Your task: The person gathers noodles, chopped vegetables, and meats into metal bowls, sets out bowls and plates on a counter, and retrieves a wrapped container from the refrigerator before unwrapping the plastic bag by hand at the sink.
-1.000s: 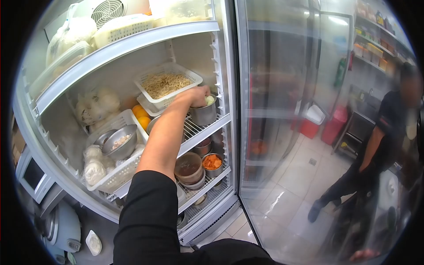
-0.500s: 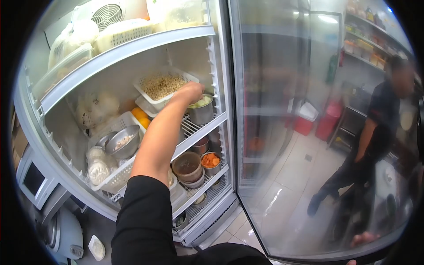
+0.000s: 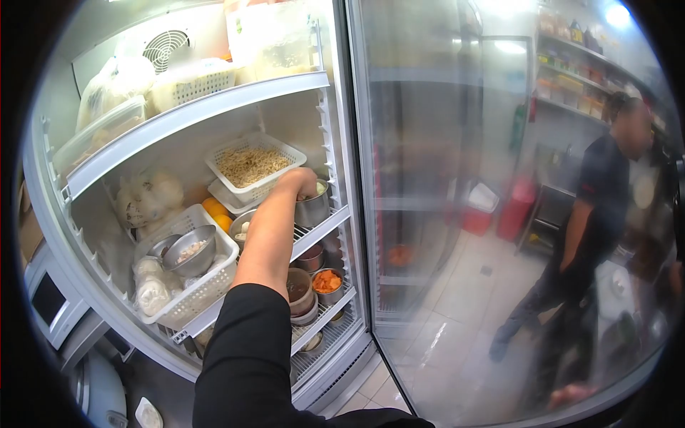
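Observation:
My left hand (image 3: 303, 183) reaches into the fridge, over the rim of a metal pot (image 3: 312, 212) holding pale green pieces. Its fingers are curled, and their tips are hidden at the pot's mouth. Beside the hand, a white basket of bean sprouts (image 3: 251, 165) rests on another white container. Half behind my forearm stands a metal container with pale pieces (image 3: 242, 230). My right hand (image 3: 571, 394) is at the lower right edge of the open glass door (image 3: 435, 214), blurred through the glass, with its fingers round the edge.
On the middle shelf are a white basket (image 3: 189, 307) with metal bowls (image 3: 191, 251) and wrapped items, oranges (image 3: 215, 209), and a plastic bag (image 3: 151, 196). Below sit orange pieces in a pot (image 3: 327, 281) and a brown bowl (image 3: 300, 289). Beyond the glass stands another person (image 3: 592, 200).
The view has tilted up and shifted slightly right. My left hand has dropped a little closer into the metal pot. My right hand stays at the door's edge.

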The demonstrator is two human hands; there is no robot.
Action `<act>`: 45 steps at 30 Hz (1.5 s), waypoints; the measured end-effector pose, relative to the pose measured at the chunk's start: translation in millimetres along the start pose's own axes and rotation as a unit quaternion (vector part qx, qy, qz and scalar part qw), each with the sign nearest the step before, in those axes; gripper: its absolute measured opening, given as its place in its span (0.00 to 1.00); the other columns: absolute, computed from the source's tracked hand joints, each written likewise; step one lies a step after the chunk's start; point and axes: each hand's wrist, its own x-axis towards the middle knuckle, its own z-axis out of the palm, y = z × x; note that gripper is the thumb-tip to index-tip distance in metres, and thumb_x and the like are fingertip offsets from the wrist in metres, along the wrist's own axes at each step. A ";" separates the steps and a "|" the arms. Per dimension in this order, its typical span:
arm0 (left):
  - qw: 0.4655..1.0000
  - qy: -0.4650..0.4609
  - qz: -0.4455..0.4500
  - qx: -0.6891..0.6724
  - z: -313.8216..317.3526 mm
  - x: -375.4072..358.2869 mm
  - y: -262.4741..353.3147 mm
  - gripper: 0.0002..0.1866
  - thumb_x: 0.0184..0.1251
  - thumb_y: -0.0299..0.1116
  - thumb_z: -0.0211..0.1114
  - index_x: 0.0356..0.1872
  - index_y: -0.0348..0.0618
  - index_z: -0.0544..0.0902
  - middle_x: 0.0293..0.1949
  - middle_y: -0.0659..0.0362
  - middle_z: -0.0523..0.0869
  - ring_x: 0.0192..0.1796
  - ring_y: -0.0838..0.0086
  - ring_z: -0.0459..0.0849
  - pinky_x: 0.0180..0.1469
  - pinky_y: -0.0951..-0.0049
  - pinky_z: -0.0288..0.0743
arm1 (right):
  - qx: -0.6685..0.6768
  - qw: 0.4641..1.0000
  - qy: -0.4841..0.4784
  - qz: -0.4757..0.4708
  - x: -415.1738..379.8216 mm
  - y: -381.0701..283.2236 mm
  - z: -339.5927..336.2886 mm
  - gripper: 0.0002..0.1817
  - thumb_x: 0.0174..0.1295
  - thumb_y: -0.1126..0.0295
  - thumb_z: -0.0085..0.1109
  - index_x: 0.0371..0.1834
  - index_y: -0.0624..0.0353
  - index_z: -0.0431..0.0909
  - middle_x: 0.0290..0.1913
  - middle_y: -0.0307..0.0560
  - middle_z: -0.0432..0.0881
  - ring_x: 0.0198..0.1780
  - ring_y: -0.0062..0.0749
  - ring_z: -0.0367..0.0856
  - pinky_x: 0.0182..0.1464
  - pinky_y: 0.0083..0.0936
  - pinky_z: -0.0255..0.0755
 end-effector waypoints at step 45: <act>0.231 -0.182 0.931 -0.217 457.8 -1249.3 269.4 0.19 0.59 0.33 0.69 0.51 0.36 0.83 0.45 0.47 0.88 0.48 0.57 0.87 0.53 0.65 0.78 | 0.135 0.654 0.724 -0.176 -726.2 -729.6 -531.6 0.12 0.67 0.57 0.58 0.30 0.51 0.74 0.25 0.39 0.79 0.28 0.30 0.80 0.29 0.27 0.75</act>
